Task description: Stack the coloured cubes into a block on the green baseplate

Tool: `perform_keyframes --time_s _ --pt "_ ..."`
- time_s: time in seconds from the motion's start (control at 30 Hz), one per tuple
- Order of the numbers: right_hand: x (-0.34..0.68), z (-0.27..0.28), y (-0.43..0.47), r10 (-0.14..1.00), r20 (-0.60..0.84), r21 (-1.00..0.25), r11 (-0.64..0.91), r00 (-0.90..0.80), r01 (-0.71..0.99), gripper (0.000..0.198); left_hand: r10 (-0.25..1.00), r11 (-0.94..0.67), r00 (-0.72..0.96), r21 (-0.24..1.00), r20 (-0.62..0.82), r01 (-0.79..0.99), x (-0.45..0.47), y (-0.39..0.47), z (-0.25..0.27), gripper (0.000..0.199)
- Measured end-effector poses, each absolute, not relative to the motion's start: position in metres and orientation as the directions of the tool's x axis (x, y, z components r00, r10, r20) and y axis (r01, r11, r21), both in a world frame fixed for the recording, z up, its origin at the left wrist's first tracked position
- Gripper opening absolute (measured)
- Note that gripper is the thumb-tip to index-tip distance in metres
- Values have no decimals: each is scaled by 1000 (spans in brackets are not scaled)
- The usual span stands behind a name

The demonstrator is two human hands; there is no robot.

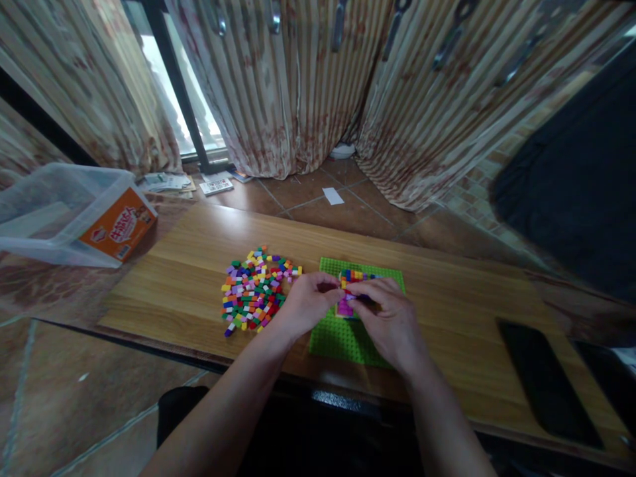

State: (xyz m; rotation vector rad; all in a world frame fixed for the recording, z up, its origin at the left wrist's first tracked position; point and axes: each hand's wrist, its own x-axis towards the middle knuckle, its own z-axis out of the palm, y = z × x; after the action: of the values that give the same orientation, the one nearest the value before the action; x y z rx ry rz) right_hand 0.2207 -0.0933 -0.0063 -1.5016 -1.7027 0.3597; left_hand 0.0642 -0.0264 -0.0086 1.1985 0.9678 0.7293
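Note:
A green studded baseplate point(348, 341) lies on the wooden table with several colourful building bricks point(354, 274) fixed on its upper part. Over these bricks the fingertips of my two hands come together. My left hand point(311, 301) has thumb and forefinger closed at the left side of a small purple brick point(350, 296). From the right, my right hand point(390, 315) pinches at the same spot, its fingers hiding part of the built bricks. Left of the baseplate spreads a loose pile of small bricks point(256, 291) in many colours.
A clear plastic bin point(64, 218) with an orange label stands at the left. On the table's right end lies a dark flat object like a phone point(546, 384). Papers point(169, 182) lie beyond the table, below the curtains point(298, 93). A dark shape point(571, 179) fills the upper right.

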Motion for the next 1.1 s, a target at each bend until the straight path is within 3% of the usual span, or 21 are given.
perform_keyframes --time_s 0.37,0.73,1.1 --pt "223 -9 -93 912 410 -620 283 -6 731 16 876 261 413 965 -247 24 66 -27 -7 9" --pt "224 -9 -93 914 399 -551 171 77 817 21 884 252 400 967 -244 33 69 -27 -12 9" --pt "230 -23 -89 908 306 -718 23 286 696 40 902 122 393 978 -181 171 72 -30 -16 13"
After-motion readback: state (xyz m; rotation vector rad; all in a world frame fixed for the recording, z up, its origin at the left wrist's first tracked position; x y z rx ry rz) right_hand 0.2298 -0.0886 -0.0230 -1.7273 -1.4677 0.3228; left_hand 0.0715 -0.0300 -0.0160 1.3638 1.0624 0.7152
